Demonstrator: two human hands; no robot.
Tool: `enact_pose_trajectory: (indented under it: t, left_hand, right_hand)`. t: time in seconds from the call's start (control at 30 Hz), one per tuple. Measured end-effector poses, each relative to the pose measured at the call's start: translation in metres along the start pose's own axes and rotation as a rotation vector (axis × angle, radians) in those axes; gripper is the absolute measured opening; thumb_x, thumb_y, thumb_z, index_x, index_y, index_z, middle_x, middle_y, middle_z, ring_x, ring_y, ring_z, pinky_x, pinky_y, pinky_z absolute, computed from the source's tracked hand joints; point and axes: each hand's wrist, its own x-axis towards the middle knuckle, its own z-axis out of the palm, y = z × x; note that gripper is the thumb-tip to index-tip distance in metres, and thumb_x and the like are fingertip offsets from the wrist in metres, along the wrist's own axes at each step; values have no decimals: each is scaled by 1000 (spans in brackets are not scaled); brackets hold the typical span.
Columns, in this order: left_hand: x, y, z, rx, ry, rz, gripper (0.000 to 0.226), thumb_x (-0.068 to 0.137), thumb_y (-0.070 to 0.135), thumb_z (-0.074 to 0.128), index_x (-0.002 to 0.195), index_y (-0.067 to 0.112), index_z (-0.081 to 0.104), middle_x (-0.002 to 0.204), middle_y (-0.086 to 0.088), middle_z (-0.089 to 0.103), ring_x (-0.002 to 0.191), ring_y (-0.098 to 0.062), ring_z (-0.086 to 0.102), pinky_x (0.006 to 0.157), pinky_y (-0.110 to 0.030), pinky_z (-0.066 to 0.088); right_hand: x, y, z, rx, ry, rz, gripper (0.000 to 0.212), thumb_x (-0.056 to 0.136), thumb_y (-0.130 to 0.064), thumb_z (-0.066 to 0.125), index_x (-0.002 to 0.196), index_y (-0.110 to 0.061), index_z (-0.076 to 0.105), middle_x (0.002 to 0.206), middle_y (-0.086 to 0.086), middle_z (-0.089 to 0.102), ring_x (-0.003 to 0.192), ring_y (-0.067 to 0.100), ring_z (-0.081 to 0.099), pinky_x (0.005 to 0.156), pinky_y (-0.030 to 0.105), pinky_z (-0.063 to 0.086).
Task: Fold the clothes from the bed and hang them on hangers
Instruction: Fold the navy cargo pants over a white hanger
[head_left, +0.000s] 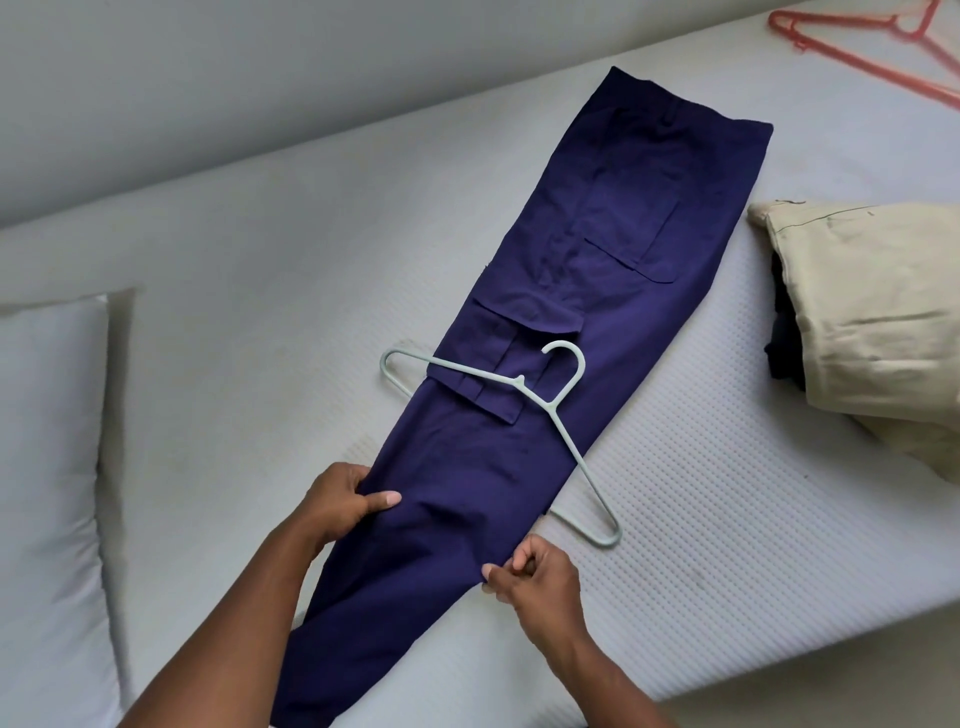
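On a white bed, navy cargo trousers lie folded lengthwise, running diagonally through mid-frame, with a pale green hanger across them. At lower centre, the left hand and right hand each keep a grip clamped on a trouser-leg edge. Beige clothing sits at right.

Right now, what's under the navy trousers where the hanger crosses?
The bottom bar of the pale hanger passes under the navy trousers; only its ends show at either edge, the middle is covered. Below is the mattress.
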Motion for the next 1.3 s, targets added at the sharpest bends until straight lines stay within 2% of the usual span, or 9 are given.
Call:
enact_pose_trajectory:
  t: [0.17, 0.27, 0.33, 0.5, 0.63, 0.8, 1.0, 1.1, 1.3]
  left_hand:
    - [-1, -11, -2, 113, 127, -38, 18, 77, 24, 89, 82, 14, 75, 80, -3, 76, 79, -23, 70, 72, -34, 52]
    - [-5, -13, -3, 182, 154, -55, 28, 73, 22, 92, 73, 15, 65, 68, 2, 61, 68, -20, 57, 60, -31, 41]
    - [-9, -15, -4, 220, 177, -36, 30, 71, 24, 93, 75, 18, 64, 68, 5, 58, 68, -19, 56, 59, -29, 38]
    - [-22, -32, -7, 155, -41, -106, 37, 64, 21, 97, 93, 20, 75, 89, 4, 78, 87, -18, 73, 79, -33, 58]
    - [-35, -45, -9, 403, -178, -247, 32, 73, 16, 91, 98, 15, 71, 94, -2, 73, 87, -22, 71, 62, -30, 56]
    - [-57, -75, -13, 758, -293, -435, 24, 79, 4, 73, 102, 8, 72, 90, -6, 76, 79, -19, 73, 76, -29, 59]
    - [-108, -125, -5, 963, -357, -730, 63, 65, 39, 93, 121, 20, 71, 123, 1, 70, 109, -22, 68, 94, -37, 57]
    - [-127, -136, 11, 901, -63, -686, 46, 81, 26, 78, 125, 20, 67, 124, -3, 67, 111, -28, 66, 88, -42, 57]
    - [-118, -133, 51, 720, 746, 100, 34, 74, -5, 60, 105, 6, 63, 93, -13, 60, 84, -35, 58, 67, -45, 49]
  right_hand:
    - [-1, 3, 0, -271, 42, -52, 34, 77, 0, 76, 63, -23, 56, 69, 0, 72, 69, 18, 74, 70, 48, 61]
    - [5, -24, -13, -442, 143, -161, 27, 77, -8, 77, 64, -24, 58, 65, -12, 68, 62, 4, 66, 65, 31, 57]
    - [11, -55, -26, -486, 297, -287, 21, 80, -14, 76, 70, -24, 60, 63, -14, 65, 61, 4, 62, 61, 23, 48]
    - [55, -129, -51, -299, 536, -438, 27, 85, -24, 77, 105, -22, 58, 95, -9, 67, 79, 11, 64, 78, 35, 52]
    - [97, -160, -53, -273, 392, -305, 67, 82, -45, 83, 133, -16, 51, 105, -4, 67, 97, 17, 64, 92, 36, 51]
    - [99, -164, -45, -144, 135, -238, 20, 92, -34, 76, 82, -18, 79, 73, -3, 72, 75, 22, 70, 78, 43, 62]
    - [55, -164, -31, -87, -16, -252, 19, 101, -21, 67, 103, -3, 72, 98, 18, 75, 80, 31, 79, 75, 41, 66]
    - [47, -161, -25, -119, 32, -275, 16, 100, -22, 66, 102, -7, 72, 99, 16, 77, 78, 27, 79, 70, 37, 65]
    - [41, -152, -11, -109, 32, -341, 20, 96, -29, 69, 96, -10, 77, 85, 6, 77, 71, 23, 75, 67, 33, 58]
